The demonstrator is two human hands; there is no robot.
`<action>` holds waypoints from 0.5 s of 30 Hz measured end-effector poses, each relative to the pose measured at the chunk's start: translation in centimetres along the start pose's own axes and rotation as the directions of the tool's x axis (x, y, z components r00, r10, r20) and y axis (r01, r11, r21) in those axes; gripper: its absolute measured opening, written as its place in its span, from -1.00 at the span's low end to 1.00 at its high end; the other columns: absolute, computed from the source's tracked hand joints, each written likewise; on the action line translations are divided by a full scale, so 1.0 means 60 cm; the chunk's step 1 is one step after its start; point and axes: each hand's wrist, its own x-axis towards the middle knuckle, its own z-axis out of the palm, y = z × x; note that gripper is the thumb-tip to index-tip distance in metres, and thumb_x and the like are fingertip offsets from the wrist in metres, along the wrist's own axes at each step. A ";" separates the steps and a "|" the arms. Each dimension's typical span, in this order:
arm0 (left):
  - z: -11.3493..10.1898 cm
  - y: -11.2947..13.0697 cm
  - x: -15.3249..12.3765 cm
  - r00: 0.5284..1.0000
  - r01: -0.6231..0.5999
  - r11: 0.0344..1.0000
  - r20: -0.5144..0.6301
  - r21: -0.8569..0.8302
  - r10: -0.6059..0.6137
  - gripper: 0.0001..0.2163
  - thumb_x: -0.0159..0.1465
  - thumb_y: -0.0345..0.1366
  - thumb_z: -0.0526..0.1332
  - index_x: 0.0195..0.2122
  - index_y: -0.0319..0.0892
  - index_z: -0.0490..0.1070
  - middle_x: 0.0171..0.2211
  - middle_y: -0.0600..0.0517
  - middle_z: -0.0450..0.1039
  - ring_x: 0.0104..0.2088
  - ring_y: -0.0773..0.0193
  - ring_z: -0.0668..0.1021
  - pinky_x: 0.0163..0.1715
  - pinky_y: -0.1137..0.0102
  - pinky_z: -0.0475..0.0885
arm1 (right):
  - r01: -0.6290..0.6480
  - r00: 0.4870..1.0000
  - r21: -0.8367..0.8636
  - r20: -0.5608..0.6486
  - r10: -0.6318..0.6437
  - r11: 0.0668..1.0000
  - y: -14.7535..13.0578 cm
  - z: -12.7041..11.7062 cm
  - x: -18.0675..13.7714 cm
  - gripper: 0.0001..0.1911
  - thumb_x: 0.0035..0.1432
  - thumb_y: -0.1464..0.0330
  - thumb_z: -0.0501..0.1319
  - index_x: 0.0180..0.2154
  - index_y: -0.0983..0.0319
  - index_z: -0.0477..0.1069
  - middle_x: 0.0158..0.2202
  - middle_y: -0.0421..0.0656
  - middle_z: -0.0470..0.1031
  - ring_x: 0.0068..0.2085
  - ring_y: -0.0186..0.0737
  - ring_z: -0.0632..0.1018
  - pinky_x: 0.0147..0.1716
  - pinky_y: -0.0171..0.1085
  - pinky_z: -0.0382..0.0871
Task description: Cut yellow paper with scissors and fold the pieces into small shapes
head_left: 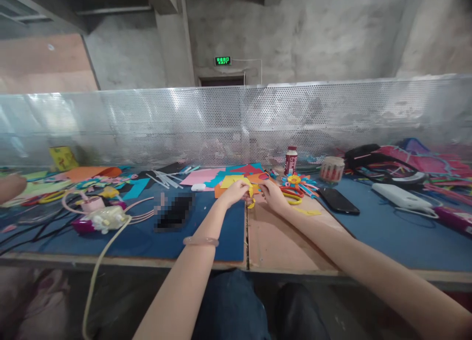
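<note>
My left hand (234, 192) is closed in a pinch on a curled yellow strip (251, 201), which looks like paper or felt. Just to its right, my right hand (273, 194) has its fingers pressed together; what they hold, if anything, is too small to make out. Beneath and behind the hands lie yellow, orange and blue sheets (221, 191). Close to my right wrist are red and yellow rings or loops (293, 197), a flower shape (294, 181) with a yellow centre, and a flat yellow piece (308, 212) on the bare board.
At the back stand a dark red bottle (291, 159) and a round container (332, 169). A black phone (339, 201) and white power bank (405, 197) lie right. Chargers and cables (106, 218) spread left, where another person's hand (13, 186) shows. A perforated metal screen (206, 126) borders the table.
</note>
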 end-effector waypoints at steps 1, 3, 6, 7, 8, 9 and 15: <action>0.000 0.002 -0.002 1.000 0.015 1.000 0.004 -0.027 -0.015 -0.89 0.18 -0.37 0.00 -0.33 -0.26 0.26 -0.47 0.01 0.40 -0.49 0.37 0.49 -0.39 0.39 0.42 | -0.032 0.999 0.038 -0.008 0.032 0.999 0.001 -0.002 -0.001 -0.78 0.15 0.33 -0.05 -0.28 0.28 0.30 -0.40 -0.13 0.35 -0.41 -0.32 0.38 -0.38 -0.34 0.25; -0.001 0.006 -0.007 0.999 0.048 0.997 0.001 -0.059 -0.048 -0.93 0.17 -0.39 0.04 -0.37 -0.26 0.27 -0.48 0.02 0.39 -0.47 0.36 0.50 -0.35 0.37 0.43 | -0.105 0.995 0.122 0.010 0.104 0.987 0.002 -0.006 -0.001 -0.77 0.13 0.31 -0.03 -0.24 0.28 0.29 -0.41 -0.15 0.37 -0.42 -0.32 0.39 -0.41 -0.34 0.27; -0.003 0.011 -0.011 0.997 0.076 0.988 -0.008 -0.133 -0.078 -0.97 0.15 -0.43 0.09 -0.39 -0.28 0.27 -0.50 0.04 0.37 -0.48 0.39 0.49 -0.33 0.36 0.44 | -0.168 0.985 0.221 0.077 0.155 0.961 -0.002 -0.016 0.002 -0.76 0.10 0.29 0.00 -0.23 0.27 0.29 -0.45 -0.18 0.37 -0.47 -0.33 0.40 -0.48 -0.34 0.28; -0.004 0.012 -0.012 0.997 0.081 0.984 -0.005 -0.156 -0.083 -0.97 0.14 -0.43 0.10 -0.38 -0.28 0.27 -0.51 0.04 0.36 -0.49 0.40 0.49 -0.32 0.35 0.44 | -0.169 0.984 0.236 0.090 0.151 0.957 -0.005 -0.020 0.003 -0.77 0.09 0.29 0.01 -0.25 0.28 0.29 -0.46 -0.19 0.37 -0.48 -0.33 0.39 -0.49 -0.35 0.28; -0.004 0.013 -0.013 0.996 0.085 0.981 0.003 -0.173 -0.086 -0.97 0.14 -0.44 0.11 -0.38 -0.28 0.27 -0.52 0.04 0.36 -0.49 0.40 0.49 -0.32 0.35 0.44 | -0.156 0.986 0.242 0.094 0.137 0.957 -0.009 -0.025 0.004 -0.77 0.07 0.29 0.03 -0.26 0.28 0.30 -0.47 -0.19 0.37 -0.48 -0.34 0.39 -0.49 -0.35 0.28; -0.004 0.013 -0.013 0.996 0.088 0.979 0.016 -0.183 -0.087 -0.96 0.14 -0.43 0.11 -0.37 -0.28 0.26 -0.53 0.05 0.36 -0.50 0.40 0.49 -0.32 0.34 0.44 | -0.149 0.988 0.245 0.083 0.133 0.958 -0.012 -0.029 0.004 -0.79 0.05 0.30 0.06 -0.28 0.29 0.31 -0.47 -0.19 0.37 -0.47 -0.34 0.39 -0.49 -0.35 0.28; -0.001 0.011 -0.011 0.993 0.091 0.960 0.101 -0.266 -0.066 -0.92 0.15 -0.39 0.10 -0.33 -0.25 0.23 -0.51 0.01 0.40 -0.49 0.32 0.53 -0.31 0.27 0.44 | -0.068 0.992 0.248 0.119 0.040 0.966 -0.022 -0.043 0.003 -0.78 0.05 0.29 0.08 -0.29 0.29 0.35 -0.44 -0.17 0.39 -0.45 -0.36 0.39 -0.46 -0.36 0.29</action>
